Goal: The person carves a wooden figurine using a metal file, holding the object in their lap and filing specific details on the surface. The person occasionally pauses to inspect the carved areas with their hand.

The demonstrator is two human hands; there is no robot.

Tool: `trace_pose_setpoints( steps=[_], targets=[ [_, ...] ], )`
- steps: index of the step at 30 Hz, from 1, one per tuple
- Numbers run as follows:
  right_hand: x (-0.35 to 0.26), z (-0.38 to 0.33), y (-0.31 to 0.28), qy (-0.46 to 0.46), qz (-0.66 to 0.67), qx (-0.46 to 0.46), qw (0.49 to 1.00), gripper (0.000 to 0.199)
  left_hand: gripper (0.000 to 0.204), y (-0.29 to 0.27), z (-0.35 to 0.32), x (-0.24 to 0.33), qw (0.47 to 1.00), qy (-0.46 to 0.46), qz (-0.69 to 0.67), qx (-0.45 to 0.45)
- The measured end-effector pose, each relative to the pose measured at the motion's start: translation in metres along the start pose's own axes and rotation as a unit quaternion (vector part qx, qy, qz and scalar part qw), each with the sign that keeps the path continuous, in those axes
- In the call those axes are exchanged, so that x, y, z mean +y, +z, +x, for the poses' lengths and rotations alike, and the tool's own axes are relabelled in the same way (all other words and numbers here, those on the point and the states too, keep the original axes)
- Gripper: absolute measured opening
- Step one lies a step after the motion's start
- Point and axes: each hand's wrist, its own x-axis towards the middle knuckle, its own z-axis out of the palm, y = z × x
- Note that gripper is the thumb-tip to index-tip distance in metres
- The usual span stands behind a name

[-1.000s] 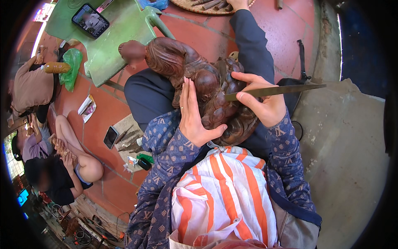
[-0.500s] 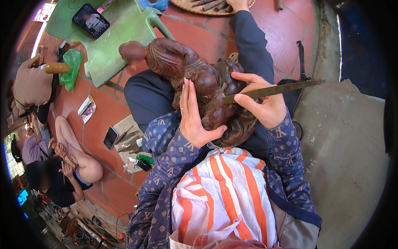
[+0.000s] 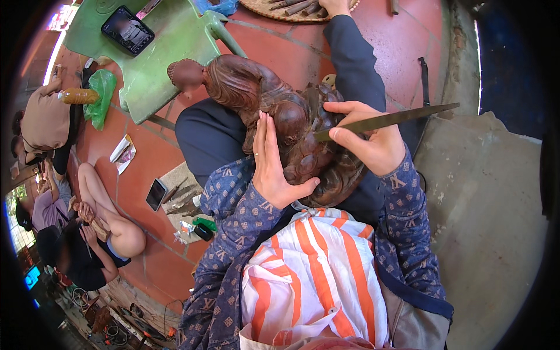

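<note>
A dark brown carved wooden statue (image 3: 294,119) of a robed figure lies across my lap, its head toward the left. My left hand (image 3: 274,166) rests flat on its side, fingers stretched out and thumb spread wide. Between the thumb and fingers of my right hand (image 3: 373,140) is a long, flat metal file (image 3: 402,116). Its near end touches the carved rounded shapes at the statue's middle, while the tapered far end points up to the right. My right palm covers part of the statue's lower end.
Ahead left stands a green plastic chair (image 3: 169,64) with a phone (image 3: 128,30) on it. Another person's dark-sleeved arm (image 3: 353,58) reaches to a woven tray (image 3: 262,10) of tools. Seated people (image 3: 87,245) work at left. Grey sheeting (image 3: 484,192) lies at right.
My right hand has shifted slightly, and the file's far end has swung a little upward. The left hand and the statue stay almost where they were.
</note>
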Motion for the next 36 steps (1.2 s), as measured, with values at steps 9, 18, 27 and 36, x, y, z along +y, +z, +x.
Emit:
trace_pose_setpoints(
  steps=[9,18,27,36],
  targets=[
    [0.008,-0.003,-0.010,0.005,0.126,-0.011,0.992,0.008,0.127,-0.001,0.000,0.000,1.000,-0.006,-0.006,-0.004],
    [0.007,-0.021,0.010,-0.108,-0.044,0.054,0.992,0.009,0.127,0.001,0.001,-0.001,1.000,-0.005,-0.005,-0.006],
    [0.001,-0.020,0.000,-0.057,0.076,0.043,0.995,0.008,0.127,-0.003,0.000,-0.002,1.000,-0.010,-0.026,-0.011],
    [-0.005,-0.059,0.013,-0.134,0.051,-0.164,0.976,0.026,0.057,-0.050,-0.010,0.006,0.967,0.074,-0.242,-0.001]
  ],
)
